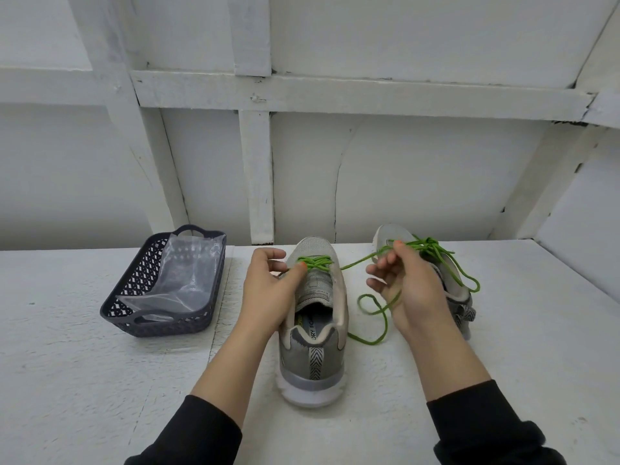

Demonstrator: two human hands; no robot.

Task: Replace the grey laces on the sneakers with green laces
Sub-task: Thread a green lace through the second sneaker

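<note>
The left hand [268, 290] is pinching the green lace [355, 262] at the eyelets of the near sneaker [315, 333] to anchor it, while the right hand [412, 290] is pinching the free strand taut.

table [84, 380]: beneath everything
basket [167, 327]: left on table, bag [181, 273] inside
near sneaker [313, 364]: centre, heel nearest
far sneaker [461, 295]: right, slightly behind
lace [360, 260]: spanning both sneakers

Second sneaker [462, 296] half behind right hand [413, 290]
</note>
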